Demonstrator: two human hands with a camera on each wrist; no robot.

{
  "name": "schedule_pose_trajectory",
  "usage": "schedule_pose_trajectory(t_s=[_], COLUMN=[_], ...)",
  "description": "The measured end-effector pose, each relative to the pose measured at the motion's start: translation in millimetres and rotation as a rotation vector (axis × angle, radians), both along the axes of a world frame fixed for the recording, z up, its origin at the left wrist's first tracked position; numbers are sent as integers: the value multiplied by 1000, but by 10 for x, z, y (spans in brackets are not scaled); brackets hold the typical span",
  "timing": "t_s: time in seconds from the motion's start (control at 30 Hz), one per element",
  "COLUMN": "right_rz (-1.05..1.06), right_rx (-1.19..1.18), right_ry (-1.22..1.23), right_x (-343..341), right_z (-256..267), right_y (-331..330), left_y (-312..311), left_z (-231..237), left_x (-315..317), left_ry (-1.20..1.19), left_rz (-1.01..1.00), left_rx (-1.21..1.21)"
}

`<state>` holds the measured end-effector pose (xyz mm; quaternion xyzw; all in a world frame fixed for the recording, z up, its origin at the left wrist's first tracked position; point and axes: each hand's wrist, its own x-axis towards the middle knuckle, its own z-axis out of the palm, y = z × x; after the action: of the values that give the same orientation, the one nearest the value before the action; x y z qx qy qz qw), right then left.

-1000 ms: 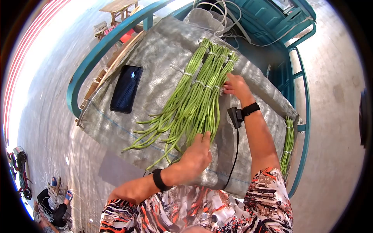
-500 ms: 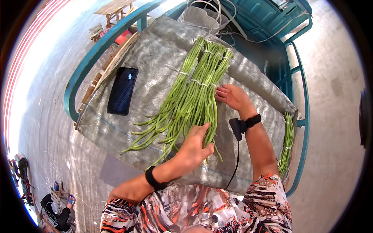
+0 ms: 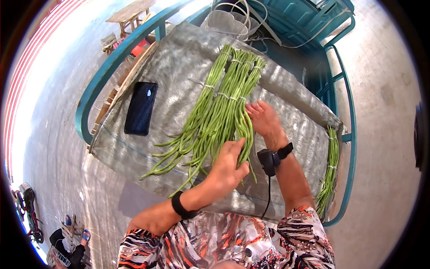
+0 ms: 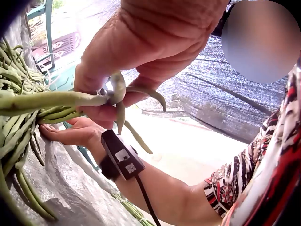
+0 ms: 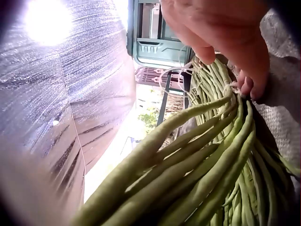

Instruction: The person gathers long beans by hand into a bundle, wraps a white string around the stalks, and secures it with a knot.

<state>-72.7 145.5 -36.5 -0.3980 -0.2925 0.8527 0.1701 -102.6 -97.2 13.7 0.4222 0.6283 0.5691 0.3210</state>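
Observation:
Bundles of long green beans [image 3: 228, 105], bound with white ties, lie side by side on a grey woven sheet [image 3: 174, 58]. My left hand [image 3: 226, 168] pinches bean tips at the near end of the rightmost bundle; in the left wrist view several tips [image 4: 51, 101] poke out between thumb and fingers. My right hand [image 3: 264, 119] lies palm up at that bundle's right side, fingers extended close to the lower tie. In the right wrist view its fingertips [image 5: 245, 87] are right at the white tie [image 5: 230, 87], with the beans fanning toward the camera.
A dark phone [image 3: 140, 108] lies left of the beans. Another tied bean bundle [image 3: 332, 166] lies at the sheet's right edge. Teal metal rails [image 3: 83, 103] flank the sheet, and a clear plastic tub [image 3: 224, 22] stands at the far end. A person sits at lower left.
My right hand has slid nearer along the rightmost bundle and turned palm up, its fingers straightening. My left hand has closed on the bean tips there.

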Motion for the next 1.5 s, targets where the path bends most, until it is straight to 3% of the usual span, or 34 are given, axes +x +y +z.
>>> schedule_pose_trajectory(t_s=[0.17, 0.33, 0.37, 0.5, 0.53, 0.67, 0.87, 1.03, 1.13, 1.17, 1.37, 1.5], right_rz=[175, 326, 361, 376, 375, 289, 112, 19, -19, -24, -30, -40], right_rx=[242, 252, 234, 774, 777, 771, 742, 650, 615, 596, 608, 608], right_ry=[-57, -235, -297, -646, -616, -515, -365, -229, -237, -246, -312, -330], right_x=[-1, -55, -54, -61, -37, 124, 347, 452, 456, 444, 401, 381], right_z=[-247, -293, -267, 122, 111, 40, -222, -330, -324, -317, -236, -229], right_y=[65, 332, 365, 112, 86, 12, -257, -203, -201, -187, -213, -227], left_y=[0, 52, 53, -49, -102, 10, 927, 1259, 1441, 1484, 1548, 1628], left_z=[112, 55, -11, -121, -19, 112, -448, -674, -706, -720, -735, -772], left_x=[-34, -80, -54, -63, -148, -824, -1645, -1767, -1801, -1799, -2002, -2172], left_ry=[-131, -260, -156, 318, 451, 540, 717, 686, 639, 651, 206, -113], left_rz=[-9, -60, -97, -258, -303, -353, 141, 376, 252, 297, 350, 252], left_rx=[0, -26, -71, -183, -193, -228, -446, -447, -452, -474, -387, -507])
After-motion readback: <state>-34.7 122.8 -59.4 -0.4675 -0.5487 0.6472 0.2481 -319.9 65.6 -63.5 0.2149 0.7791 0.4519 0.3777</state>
